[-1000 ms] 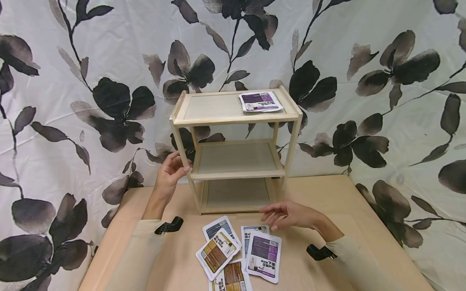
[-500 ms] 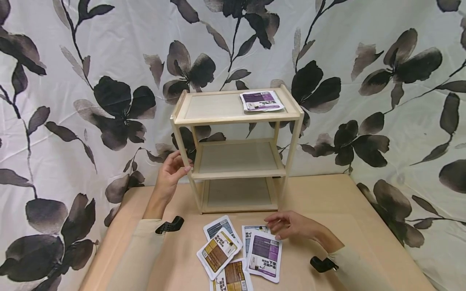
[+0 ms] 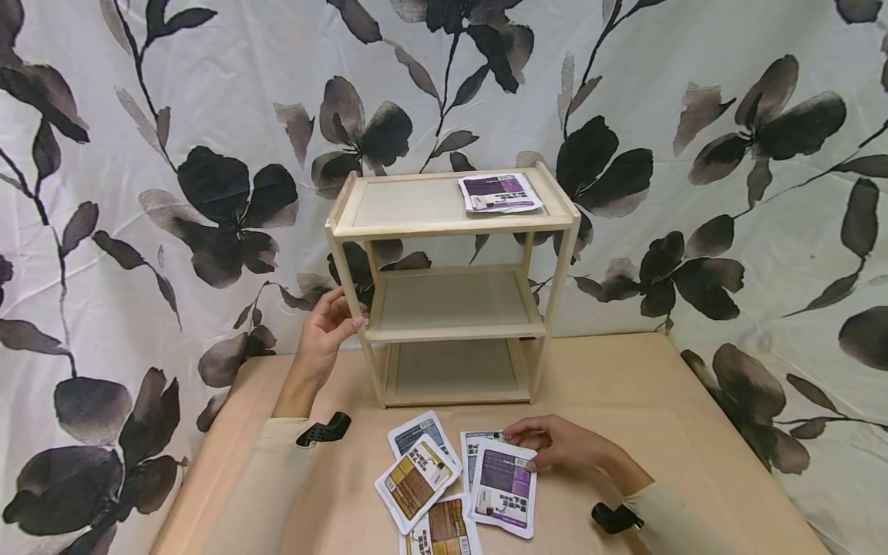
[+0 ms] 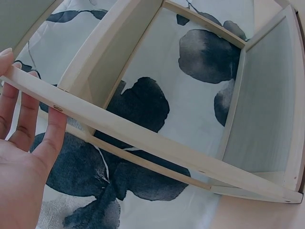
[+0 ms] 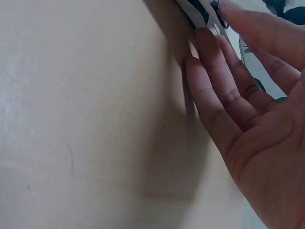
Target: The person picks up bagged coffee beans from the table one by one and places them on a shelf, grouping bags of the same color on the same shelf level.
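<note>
A three-tier wooden shelf rack (image 3: 454, 338) stands on the table. My left hand (image 3: 326, 327) holds its left front post, the thumb in front and the fingers behind; in the left wrist view the fingers curl around the pale post (image 4: 128, 129). Before the rack lies a purple-and-white packet (image 3: 504, 489), partly over a blue-grey packet (image 3: 472, 447). My right hand (image 3: 562, 443) pinches the purple packet's upper right corner, thumb on its face. In the right wrist view only a sliver of the packet (image 5: 198, 12) shows between thumb and fingers.
Brown-and-yellow packets (image 3: 418, 482) and another blue-grey packet (image 3: 416, 430) overlap left of the purple one. A purple packet (image 3: 499, 193) lies on the rack's top tier, at the right. A floral cloth (image 3: 694, 193) hangs behind the table (image 3: 624, 378).
My right hand has come down from near the rack's base to the purple packet and taken hold of its corner. The left hand stays on the post.
</note>
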### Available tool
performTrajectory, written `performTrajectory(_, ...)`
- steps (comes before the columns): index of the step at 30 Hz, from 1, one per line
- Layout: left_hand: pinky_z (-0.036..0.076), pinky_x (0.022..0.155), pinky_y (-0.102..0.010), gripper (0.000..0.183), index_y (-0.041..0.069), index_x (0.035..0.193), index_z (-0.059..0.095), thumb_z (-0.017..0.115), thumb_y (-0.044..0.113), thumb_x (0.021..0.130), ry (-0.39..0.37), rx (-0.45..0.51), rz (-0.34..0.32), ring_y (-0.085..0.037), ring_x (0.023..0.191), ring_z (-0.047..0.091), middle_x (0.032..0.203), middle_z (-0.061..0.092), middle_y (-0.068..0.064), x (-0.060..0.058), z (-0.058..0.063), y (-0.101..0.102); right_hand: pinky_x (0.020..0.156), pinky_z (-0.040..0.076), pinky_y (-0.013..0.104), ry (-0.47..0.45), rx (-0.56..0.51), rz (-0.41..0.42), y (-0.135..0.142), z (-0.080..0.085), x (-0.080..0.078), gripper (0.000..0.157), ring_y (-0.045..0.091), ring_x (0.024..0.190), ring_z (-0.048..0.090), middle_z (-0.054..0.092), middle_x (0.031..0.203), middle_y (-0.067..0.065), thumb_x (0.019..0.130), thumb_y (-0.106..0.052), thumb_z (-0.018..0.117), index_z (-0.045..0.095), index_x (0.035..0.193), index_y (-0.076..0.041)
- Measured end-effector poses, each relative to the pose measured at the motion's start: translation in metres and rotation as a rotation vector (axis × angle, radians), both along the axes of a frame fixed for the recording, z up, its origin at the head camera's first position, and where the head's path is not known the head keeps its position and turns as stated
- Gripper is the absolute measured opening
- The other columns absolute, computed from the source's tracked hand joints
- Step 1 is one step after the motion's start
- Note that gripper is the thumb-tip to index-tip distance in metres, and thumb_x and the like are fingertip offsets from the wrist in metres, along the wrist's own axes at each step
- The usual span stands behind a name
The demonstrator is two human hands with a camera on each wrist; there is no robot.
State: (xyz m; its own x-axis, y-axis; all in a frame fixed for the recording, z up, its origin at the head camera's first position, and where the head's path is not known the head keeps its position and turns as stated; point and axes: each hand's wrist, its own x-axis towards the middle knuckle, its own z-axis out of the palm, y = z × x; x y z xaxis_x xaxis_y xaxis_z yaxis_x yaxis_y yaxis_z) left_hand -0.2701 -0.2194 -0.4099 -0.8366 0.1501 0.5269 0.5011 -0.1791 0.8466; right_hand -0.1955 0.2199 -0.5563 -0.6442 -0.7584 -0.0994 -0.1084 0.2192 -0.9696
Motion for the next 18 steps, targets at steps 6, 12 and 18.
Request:
performTrajectory(6,0.057,0.089,-0.028,0.053,-0.007,0.143,0.044,0.063,-0.012,0.093,0.001,-0.002,-0.001,-0.017,0.101,0.067,0.114,0.061,-0.025,0.002,0.0008,0.0,0.077,0.057,0.023,0.035,0.015,-0.014,-0.0046,-0.0017,0.0013,0.056,0.016,0.094,0.065,0.063,0.126,0.021,0.086,0.003,0.076,0.056,0.138,0.002)
performTrajectory(12,0.056,0.09,-0.028,0.05,0.004,0.14,0.052,0.062,-0.011,0.093,-0.002,-0.003,0.001,-0.017,0.102,0.066,0.113,0.064,-0.016,0.0016,0.0006,-0.0004,0.08,0.057,0.025,0.111,0.016,-0.069,-0.0078,0.0009,0.0014,0.047,0.022,0.101,0.065,0.065,0.127,0.022,0.087,0.001,0.075,0.063,0.132,0.001)
performTrajectory(18,0.056,0.09,-0.028,0.051,0.013,0.138,0.058,0.063,-0.011,0.093,-0.004,-0.006,0.004,-0.017,0.102,0.066,0.114,0.063,-0.022,0.0014,0.0007,0.0,0.087,0.055,0.025,0.176,-0.011,-0.126,-0.0104,0.0004,0.0008,0.028,0.022,0.11,0.065,0.07,0.122,0.019,0.092,0.0,0.069,0.071,0.12,0.0)
